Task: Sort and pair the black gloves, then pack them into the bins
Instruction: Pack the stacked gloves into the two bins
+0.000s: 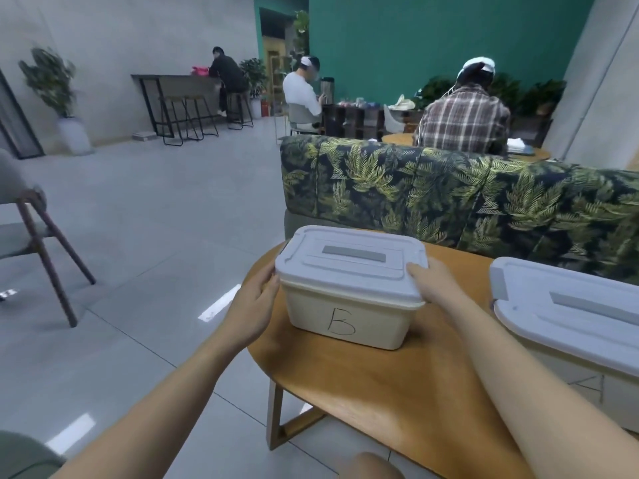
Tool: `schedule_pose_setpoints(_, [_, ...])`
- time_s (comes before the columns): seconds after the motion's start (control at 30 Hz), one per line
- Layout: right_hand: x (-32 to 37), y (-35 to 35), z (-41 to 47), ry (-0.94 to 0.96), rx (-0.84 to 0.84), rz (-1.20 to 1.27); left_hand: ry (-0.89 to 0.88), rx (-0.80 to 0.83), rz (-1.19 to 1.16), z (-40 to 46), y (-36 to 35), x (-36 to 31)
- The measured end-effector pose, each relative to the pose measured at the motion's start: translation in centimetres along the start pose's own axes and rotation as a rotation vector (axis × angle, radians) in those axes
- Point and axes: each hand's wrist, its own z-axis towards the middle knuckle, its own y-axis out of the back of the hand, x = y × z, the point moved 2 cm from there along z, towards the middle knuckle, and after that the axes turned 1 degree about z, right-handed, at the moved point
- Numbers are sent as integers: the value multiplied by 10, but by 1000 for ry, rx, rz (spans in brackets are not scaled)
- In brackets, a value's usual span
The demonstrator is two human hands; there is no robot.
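A cream bin marked "B" (349,319) stands on the round wooden table (397,388), closed by a grey lid (349,267). My left hand (254,305) holds the bin's left end, fingers curled at the lid's edge. My right hand (434,283) grips the lid's right edge. A second bin with a grey lid (567,316) stands at the table's right, partly cut off by the frame. No black gloves are in view.
A leaf-patterned sofa back (449,198) runs behind the table. A wooden chair (38,233) stands on the tiled floor to the left. Three people sit farther back in the room. My knee (370,466) shows at the bottom edge.
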Motion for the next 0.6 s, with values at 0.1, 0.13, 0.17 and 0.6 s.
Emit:
schedule_pose_setpoints(0.1, [-12, -3, 3, -20, -38, 24, -7, -45, 1, 1, -4, 5])
schedule_pose_setpoints(0.13, [-14, -3, 3, -21, -49, 28, -2, -69, -12, 0, -6, 8])
schedule_pose_setpoints(0.17, [-15, -4, 2, -16, -67, 24, 13, -87, -24, -1, -8, 12])
schedule_pose_setpoints(0.6, [-36, -18, -26, -180, -44, 686, 400, -70, -255, 43, -1, 22])
